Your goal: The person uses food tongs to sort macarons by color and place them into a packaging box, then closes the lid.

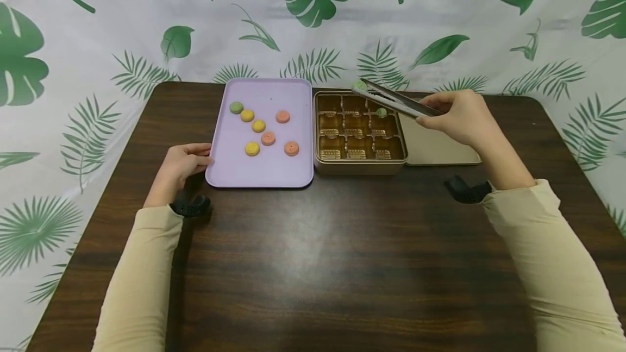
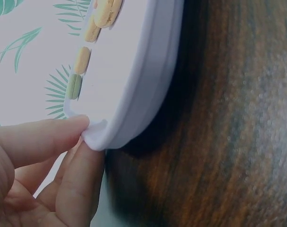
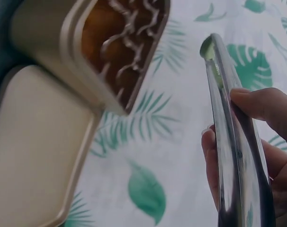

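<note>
Left hand point(image 1: 182, 164) pinches lilac tray point(image 1: 259, 173) at left edge; on it 7 macarons point(image 1: 258, 125): 1 green, 3 yellow, 3 pink. Gold box point(image 1: 362, 168) just beside, 1 green piece point(image 1: 381, 112) in right column. Green macaron point(image 1: 360, 86) nipped in tips of tongs point(image 1: 398, 102), near box's far rim; right hand point(image 1: 459, 115) clamped on tongs; gold lid point(image 1: 440, 148) below

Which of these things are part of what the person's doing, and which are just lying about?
In use:
tongs in the right hand, gripping a green macaron
lilac tray, held by the left hand, bearing seven macarons
gold box, another green macaron inside

Apparently just there:
flat gold piece, probably the lid
leaf-print cloth
dark table
</note>
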Demonstrator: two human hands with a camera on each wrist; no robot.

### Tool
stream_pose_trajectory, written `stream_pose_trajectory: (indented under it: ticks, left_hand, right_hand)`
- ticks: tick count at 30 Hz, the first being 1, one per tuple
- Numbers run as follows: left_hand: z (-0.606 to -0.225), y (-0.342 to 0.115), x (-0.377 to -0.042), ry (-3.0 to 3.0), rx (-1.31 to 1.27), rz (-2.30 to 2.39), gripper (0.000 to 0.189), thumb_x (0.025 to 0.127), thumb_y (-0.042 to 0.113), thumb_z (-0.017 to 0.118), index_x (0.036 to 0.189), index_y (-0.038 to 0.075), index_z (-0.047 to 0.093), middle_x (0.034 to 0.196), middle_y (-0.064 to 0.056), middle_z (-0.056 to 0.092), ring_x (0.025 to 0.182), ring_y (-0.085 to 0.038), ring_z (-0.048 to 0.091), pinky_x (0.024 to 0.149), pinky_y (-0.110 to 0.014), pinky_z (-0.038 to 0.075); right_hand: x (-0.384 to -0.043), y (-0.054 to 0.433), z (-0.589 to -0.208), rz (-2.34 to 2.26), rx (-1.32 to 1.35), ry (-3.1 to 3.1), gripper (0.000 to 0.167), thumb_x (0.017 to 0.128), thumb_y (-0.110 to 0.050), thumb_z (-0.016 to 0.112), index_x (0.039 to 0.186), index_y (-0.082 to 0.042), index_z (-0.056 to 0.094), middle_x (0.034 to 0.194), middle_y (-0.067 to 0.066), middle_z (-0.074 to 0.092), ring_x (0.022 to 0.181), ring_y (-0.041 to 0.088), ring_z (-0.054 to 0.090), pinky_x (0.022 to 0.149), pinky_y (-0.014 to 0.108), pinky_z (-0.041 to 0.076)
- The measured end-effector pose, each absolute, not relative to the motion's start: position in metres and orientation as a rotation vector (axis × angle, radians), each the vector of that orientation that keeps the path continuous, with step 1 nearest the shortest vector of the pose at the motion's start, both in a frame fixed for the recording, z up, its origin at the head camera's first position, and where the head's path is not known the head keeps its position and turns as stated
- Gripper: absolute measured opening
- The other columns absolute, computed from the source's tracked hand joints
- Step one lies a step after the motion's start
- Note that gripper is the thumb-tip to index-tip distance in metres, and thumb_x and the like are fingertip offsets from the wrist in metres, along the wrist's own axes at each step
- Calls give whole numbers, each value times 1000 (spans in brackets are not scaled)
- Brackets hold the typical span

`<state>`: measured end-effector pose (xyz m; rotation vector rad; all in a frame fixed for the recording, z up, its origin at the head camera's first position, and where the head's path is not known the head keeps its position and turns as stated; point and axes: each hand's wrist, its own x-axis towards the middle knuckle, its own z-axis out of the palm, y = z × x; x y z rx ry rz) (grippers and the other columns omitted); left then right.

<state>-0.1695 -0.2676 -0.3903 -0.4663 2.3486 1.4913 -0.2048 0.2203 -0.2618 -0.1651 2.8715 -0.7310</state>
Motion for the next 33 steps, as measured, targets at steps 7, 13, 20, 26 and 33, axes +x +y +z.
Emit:
stream_pose_trajectory:
  ticks: [7, 13, 20, 26, 33]
  left_hand:
    - [-391, -267, -171, 2369, -462, 1475, 50, 95, 8, 54, 143, 2, 41, 142, -20, 48, 87, 3, 53, 70, -6, 48]
    - [-391, -266, -171, 2386, -456, 1451, 50, 95, 9, 54, 143, 2, 42, 141, -21, 49, 91, 0, 55, 76, -10, 51]
    - [-391, -266, -170, 2380, -451, 1459, 51, 95, 10, 55, 143, 2, 42, 141, -21, 49, 92, 0, 54, 82, -13, 52]
    - [-391, -267, -168, 2380, -452, 1452, 50, 95, 11, 53, 143, 2, 42, 141, -20, 49, 99, -4, 54, 75, -8, 49]
    - [-392, -267, -168, 2391, -467, 1454, 50, 95, 11, 53, 143, 2, 43, 141, -20, 50, 102, -8, 54, 77, -9, 50]
  right_hand:
    - [-198, 242, -279, -697, -131, 2866, 56, 90, -36, 62, 135, -4, 53, 134, 28, 52, 117, 43, 51, 90, 57, 43]
    - [-191, 255, -291, -718, -158, 2916, 50, 89, -32, 65, 129, -3, 59, 124, 28, 60, 106, 40, 60, 75, 41, 50]
    - [-186, 270, -301, -708, -162, 2927, 49, 88, -33, 66, 127, -2, 60, 121, 29, 62, 102, 41, 61, 60, 26, 45]
    - [-182, 279, -308, -690, -158, 2908, 53, 89, -35, 65, 129, -2, 58, 125, 29, 59, 106, 44, 59, 75, 48, 52]
    - [-180, 285, -313, -676, -171, 2907, 52, 89, -35, 65, 129, -2, 58, 125, 30, 59, 105, 44, 59, 78, 53, 50]
